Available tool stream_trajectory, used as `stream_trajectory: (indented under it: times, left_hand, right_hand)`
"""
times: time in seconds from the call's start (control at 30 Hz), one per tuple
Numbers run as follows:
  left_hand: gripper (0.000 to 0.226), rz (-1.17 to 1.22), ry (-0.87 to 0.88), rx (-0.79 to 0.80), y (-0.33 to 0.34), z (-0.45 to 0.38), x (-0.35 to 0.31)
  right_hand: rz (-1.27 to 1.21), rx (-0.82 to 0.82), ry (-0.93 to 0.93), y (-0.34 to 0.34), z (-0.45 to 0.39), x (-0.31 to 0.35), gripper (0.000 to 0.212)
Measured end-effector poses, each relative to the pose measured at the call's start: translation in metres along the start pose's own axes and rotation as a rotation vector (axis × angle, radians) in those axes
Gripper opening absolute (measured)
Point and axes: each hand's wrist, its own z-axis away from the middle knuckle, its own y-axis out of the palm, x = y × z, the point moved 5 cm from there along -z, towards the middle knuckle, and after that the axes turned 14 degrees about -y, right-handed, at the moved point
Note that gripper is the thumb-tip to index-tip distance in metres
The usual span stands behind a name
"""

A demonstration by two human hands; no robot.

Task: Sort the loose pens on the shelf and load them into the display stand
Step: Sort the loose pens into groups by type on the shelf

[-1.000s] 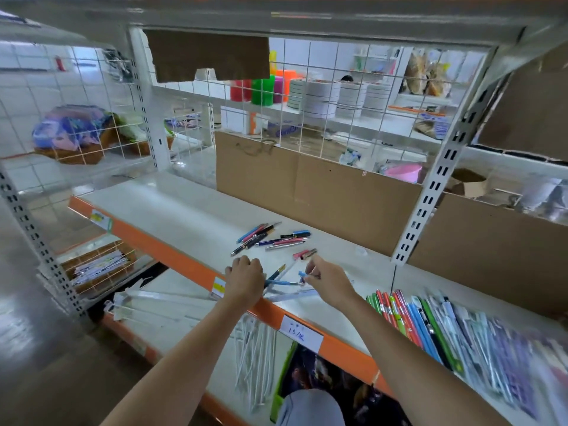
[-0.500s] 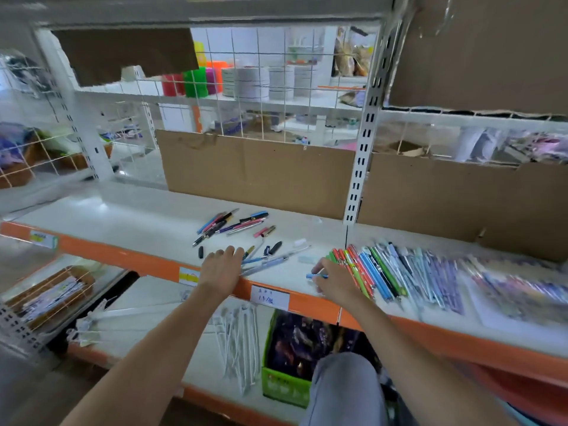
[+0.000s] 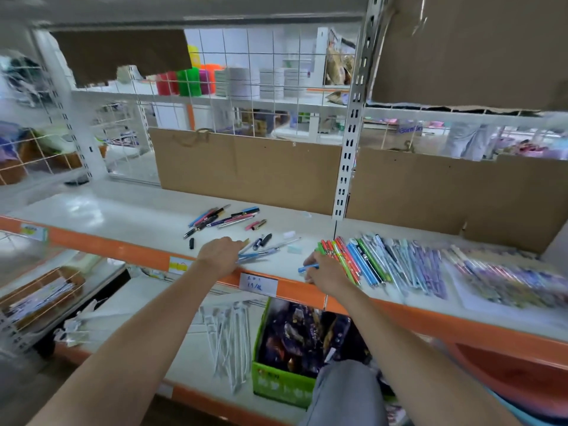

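Right hand (image 3: 325,273) pinches a blue pen (image 3: 308,267) beside the sorted pen row (image 3: 368,259); left hand (image 3: 221,253) rests on loose pens (image 3: 258,252), grip unclear, on the shelf (image 3: 123,216).

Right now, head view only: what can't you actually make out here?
- Display stand: none recognisable in the head view.
- Right hand: a blue pen shows at it; the back of the hand hides the fingers.
- Left hand: covers the near ends of the loose pens; any hold is hidden.
- Goods at far right of the shelf: motion-blurred.
- Price tag: handwriting too small.
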Motion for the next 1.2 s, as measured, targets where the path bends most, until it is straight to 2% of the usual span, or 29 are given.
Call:
stream_trajectory:
  times: [0.07,0.17,0.23,0.3,0.4,0.47,0.5,0.53,0.6,0.63,0.7,0.83,0.93,1.1,1.2]
  left_hand:
    - [0.032,-0.040,-0.011,-0.026,0.002,0.000,0.000]
    - [0.029,-0.104,0.028,-0.149,0.001,0.003,-0.005]
    - [0.024,-0.052,0.062,-0.206,-0.006,0.005,-0.014]
    - [0.018,0.112,0.063,-0.161,-0.010,0.008,-0.022]
    - [0.007,0.503,0.089,0.041,-0.007,0.011,-0.031]
    - [0.016,0.675,0.078,0.150,-0.001,0.014,-0.039]
    - [0.019,0.752,0.044,0.132,0.000,0.015,-0.040]
    - [0.019,0.754,0.015,0.097,0.001,0.014,-0.041]
    - [0.007,0.720,0.029,0.167,0.003,0.015,-0.045]
    - [0.011,0.743,0.044,0.247,0.005,0.016,-0.048]
    - [0.020,0.719,0.098,0.270,0.003,0.017,-0.047]
    - [0.014,0.794,0.115,0.289,0.001,0.016,-0.044]
    - [0.018,0.827,0.129,0.313,0.000,0.018,-0.044]
    - [0.020,0.825,0.111,0.343,-0.003,0.017,-0.041]
    - [0.021,0.781,0.122,0.344,0.000,0.018,-0.042]
  right_hand:
    - [0.005,0.013,0.006,0.000,-0.001,0.001,0.016]
    - [-0.025,0.003,0.016,0.000,-0.001,0.000,0.015]
    - [-0.077,-0.026,0.034,0.000,-0.001,-0.002,0.010]
    - [-0.129,-0.061,0.059,-0.001,-0.002,-0.003,0.009]
    - [-0.214,-0.088,0.081,-0.003,-0.002,-0.002,0.009]
    - [-0.240,-0.091,0.092,-0.003,-0.002,-0.002,0.012]
    - [-0.240,-0.093,0.098,-0.003,-0.003,-0.001,0.013]
    - [-0.236,-0.095,0.103,-0.002,-0.004,-0.001,0.015]
    - [-0.236,-0.097,0.111,-0.001,-0.006,0.001,0.019]
    - [-0.249,-0.101,0.116,0.000,-0.007,0.003,0.021]
    - [-0.298,-0.114,0.119,0.003,-0.009,0.006,0.022]
    - [-0.298,-0.111,0.058,0.010,-0.009,0.009,0.022]
    - [-0.312,-0.083,0.012,0.013,-0.009,0.011,0.022]
    - [-0.462,-0.201,0.051,0.008,-0.009,0.004,0.023]
    - [-0.395,-0.104,0.025,0.012,-0.009,0.006,0.023]
